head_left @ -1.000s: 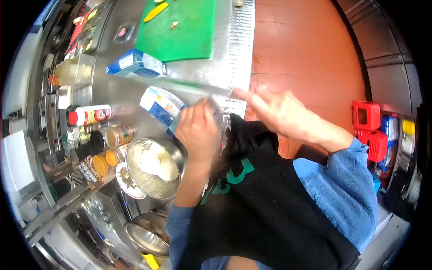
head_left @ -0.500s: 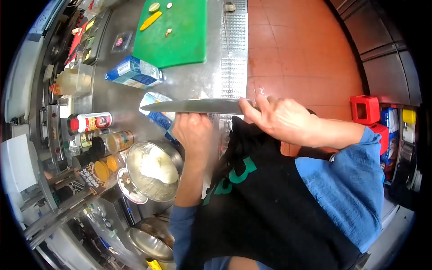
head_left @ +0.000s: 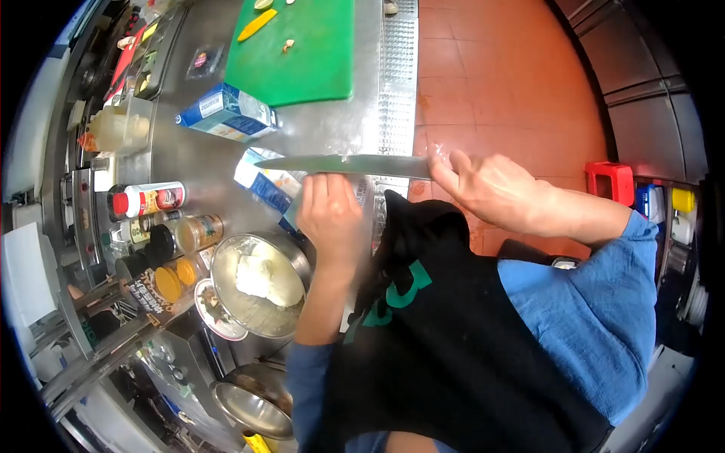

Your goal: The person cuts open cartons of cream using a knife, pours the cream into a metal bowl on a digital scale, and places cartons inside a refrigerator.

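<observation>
My right hand (head_left: 491, 189) is closed around the handle of a large kitchen knife (head_left: 347, 164), thumb and forefinger near the base of the blade. The long blade lies level, tip to the left, just beyond the knuckles of my left hand (head_left: 330, 215). That hand is closed on a blue and white carton (head_left: 264, 181), which is partly hidden beneath hand and knife. Whether the edge touches the carton is hard to see. A second blue and white carton (head_left: 226, 113) lies on the steel counter (head_left: 317, 132) a little farther off.
A green cutting board (head_left: 302, 68) holds a yellow strip (head_left: 257, 25), a cut lime and small scraps. Left of my forearm are a steel bowl (head_left: 260, 302) with a white creamy mass, spice jars (head_left: 198, 233) and a red-capped bottle (head_left: 155, 198). Tiled floor (head_left: 483, 98) lies to the right.
The knife has slid to the right and slightly away from me with my right hand. My left hand has shifted a little to the right and away too.
</observation>
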Demonstrator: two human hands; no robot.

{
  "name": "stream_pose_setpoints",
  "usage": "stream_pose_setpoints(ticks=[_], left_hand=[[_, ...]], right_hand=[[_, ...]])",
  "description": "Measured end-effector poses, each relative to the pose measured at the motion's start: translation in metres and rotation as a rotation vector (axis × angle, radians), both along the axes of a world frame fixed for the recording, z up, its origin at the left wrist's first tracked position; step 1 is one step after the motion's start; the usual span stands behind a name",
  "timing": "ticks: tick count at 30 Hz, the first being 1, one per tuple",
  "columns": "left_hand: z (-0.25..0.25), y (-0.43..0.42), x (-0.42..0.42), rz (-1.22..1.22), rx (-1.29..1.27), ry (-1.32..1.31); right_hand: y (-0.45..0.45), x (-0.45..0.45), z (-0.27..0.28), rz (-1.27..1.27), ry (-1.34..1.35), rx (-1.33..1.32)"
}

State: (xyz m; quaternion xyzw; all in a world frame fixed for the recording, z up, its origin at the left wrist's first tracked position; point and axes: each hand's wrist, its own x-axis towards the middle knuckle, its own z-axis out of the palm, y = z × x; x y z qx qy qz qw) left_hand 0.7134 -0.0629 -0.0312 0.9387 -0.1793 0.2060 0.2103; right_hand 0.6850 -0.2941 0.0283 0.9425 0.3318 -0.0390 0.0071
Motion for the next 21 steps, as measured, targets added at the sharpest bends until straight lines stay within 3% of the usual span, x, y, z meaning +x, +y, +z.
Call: stream_pose_setpoints(ticks=[3,6,9,11,13,15,17,21], left_hand=[[0.002,-0.010,-0.009,0.003,0.018,0.068],[0.000,-0.006,-0.007,0.017,-0.003,0.006],[-0.004,0.002,-0.001,0.019,-0.024,-0.109],[-0.003,0.005,-0.003,0.040,-0.041,-0.008],[-0.003,0.002,-0.004,0.042,-0.079,0.032],[-0.001,0.002,-0.003,0.033,-0.106,-0.002],[0.005,0.003,-0.004,0.030,-0.120,0.025],[0.003,0.004,-0.007,0.074,-0.115,0.120]], right_hand=[[0.019,0.027,-0.015,0.023,0.200,0.331],[0.041,0.055,-0.021,0.126,0.177,0.366],[0.033,0.046,0.011,0.128,0.212,0.504],[0.022,0.068,0.000,0.067,-0.005,0.703],[0.017,0.111,-0.011,-0.148,-0.072,0.540],[0.020,0.157,-0.053,-0.265,0.109,0.322],[0.031,0.192,-0.117,-0.159,0.096,0.242],[0.072,0.228,-0.159,-0.195,0.106,0.238]])
